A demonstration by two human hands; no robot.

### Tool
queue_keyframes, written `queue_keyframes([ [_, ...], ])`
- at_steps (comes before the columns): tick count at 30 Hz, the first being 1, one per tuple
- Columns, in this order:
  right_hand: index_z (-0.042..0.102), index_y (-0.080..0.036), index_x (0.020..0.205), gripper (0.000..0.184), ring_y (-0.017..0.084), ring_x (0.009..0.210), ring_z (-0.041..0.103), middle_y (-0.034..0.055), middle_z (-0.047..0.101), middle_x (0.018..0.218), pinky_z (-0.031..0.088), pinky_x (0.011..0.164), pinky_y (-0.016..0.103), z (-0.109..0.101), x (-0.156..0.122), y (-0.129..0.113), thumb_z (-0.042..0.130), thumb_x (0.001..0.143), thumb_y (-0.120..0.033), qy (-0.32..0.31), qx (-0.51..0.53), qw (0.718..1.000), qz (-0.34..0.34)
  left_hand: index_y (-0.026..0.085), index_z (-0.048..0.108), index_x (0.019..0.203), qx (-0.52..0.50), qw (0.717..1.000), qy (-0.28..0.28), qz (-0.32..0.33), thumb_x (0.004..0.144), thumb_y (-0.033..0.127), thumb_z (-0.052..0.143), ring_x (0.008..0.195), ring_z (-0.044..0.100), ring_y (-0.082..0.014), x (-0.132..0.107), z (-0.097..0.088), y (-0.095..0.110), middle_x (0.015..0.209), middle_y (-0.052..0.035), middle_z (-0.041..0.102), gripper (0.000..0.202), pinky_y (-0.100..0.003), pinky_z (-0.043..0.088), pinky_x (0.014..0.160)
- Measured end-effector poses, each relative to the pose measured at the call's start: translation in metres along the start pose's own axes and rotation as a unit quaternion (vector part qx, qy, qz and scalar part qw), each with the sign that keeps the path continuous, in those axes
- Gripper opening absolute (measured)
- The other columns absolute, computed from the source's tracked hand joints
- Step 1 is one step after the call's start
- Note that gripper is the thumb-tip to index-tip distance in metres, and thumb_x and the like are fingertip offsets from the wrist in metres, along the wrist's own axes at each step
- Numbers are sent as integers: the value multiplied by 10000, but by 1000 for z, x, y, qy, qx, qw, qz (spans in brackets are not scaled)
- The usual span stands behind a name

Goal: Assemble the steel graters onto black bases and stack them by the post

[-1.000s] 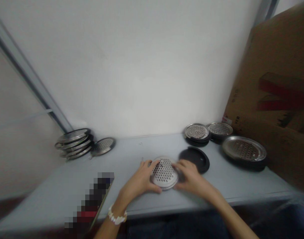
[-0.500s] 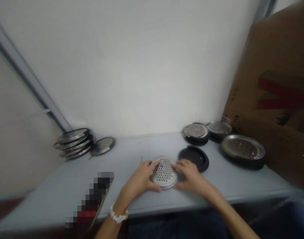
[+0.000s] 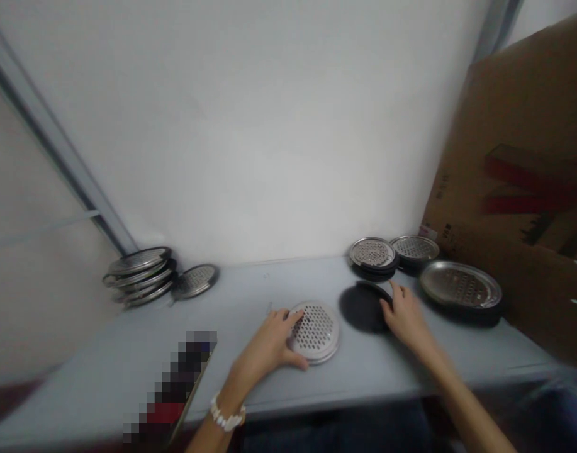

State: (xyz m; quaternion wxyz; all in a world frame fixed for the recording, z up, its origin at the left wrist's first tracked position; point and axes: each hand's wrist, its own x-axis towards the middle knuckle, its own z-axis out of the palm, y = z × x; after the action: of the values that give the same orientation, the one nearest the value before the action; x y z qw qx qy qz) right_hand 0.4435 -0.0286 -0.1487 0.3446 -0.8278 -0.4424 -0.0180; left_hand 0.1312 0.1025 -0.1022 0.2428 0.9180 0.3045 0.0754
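Grey tabletop point(image 3: 128, 377) beneath a white wall point(image 3: 231, 138), perforated steel disc point(image 3: 315, 333) lying flat near its front edge; left hand point(image 3: 267, 346) on that disc's rim, fingers curled around it; right of the disc, right hand point(image 3: 406, 318) open, fingers spread, against a black round lid point(image 3: 364, 306); stacked steel discs point(image 3: 372, 253) behind the disc.

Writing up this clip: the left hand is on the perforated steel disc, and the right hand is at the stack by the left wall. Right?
No: the head view shows the right hand at the edge of the black disc, not the stack.
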Motion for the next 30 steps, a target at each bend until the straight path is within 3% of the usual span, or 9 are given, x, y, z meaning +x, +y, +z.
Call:
queue_keyframes([
  [5,491,-66,1416,596,329,1217,587,204,623,1267,437,1067,474,10,5,12,487,856,-268,-22,34,999,-16,232,515,1465,4,1000,-3,-2,516,527,944,1254,509,-377,2,0,0,1341,-154,580,1082,-498,369,1113],
  [9,528,-119,1390,560,306,1244,562,177,601,1311,426,1093,467,0,3,-9,436,846,-214,10,51,998,-36,243,522,1456,3,1000,2,4,492,543,950,1236,517,-382,3,2,-3,1331,-149,589,1096,-514,375,1103],
  [14,566,-159,1369,511,316,1223,543,161,581,1318,419,1105,484,-21,-11,-44,459,871,-196,86,40,985,-147,243,528,1446,5,1000,7,9,476,541,957,1234,519,-382,4,3,-5,1322,-147,593,1101,-516,371,1102],
  [21,587,-160,1321,450,316,1092,559,147,615,1210,502,967,499,-24,-31,-71,490,882,-139,156,10,958,-240,286,517,1436,-1,1000,12,20,487,567,945,1226,521,-379,3,4,-7,1325,-119,583,1078,-528,387,1080],
  [25,627,-140,1263,409,317,1048,558,155,629,1161,513,922,478,-23,-32,-74,519,869,-152,171,-3,958,-233,280,522,1432,6,1000,13,20,477,563,949,1222,523,-383,3,2,-6,1324,-119,588,1083,-535,380,1089],
  [30,665,-115,1180,389,325,1068,583,162,655,1136,488,962,485,-18,-17,-53,511,829,-182,130,38,980,-149,263,509,1451,-1,1000,8,12,498,554,944,1241,512,-373,2,1,-4,1350,-125,581,1087,-510,370,1105],
])
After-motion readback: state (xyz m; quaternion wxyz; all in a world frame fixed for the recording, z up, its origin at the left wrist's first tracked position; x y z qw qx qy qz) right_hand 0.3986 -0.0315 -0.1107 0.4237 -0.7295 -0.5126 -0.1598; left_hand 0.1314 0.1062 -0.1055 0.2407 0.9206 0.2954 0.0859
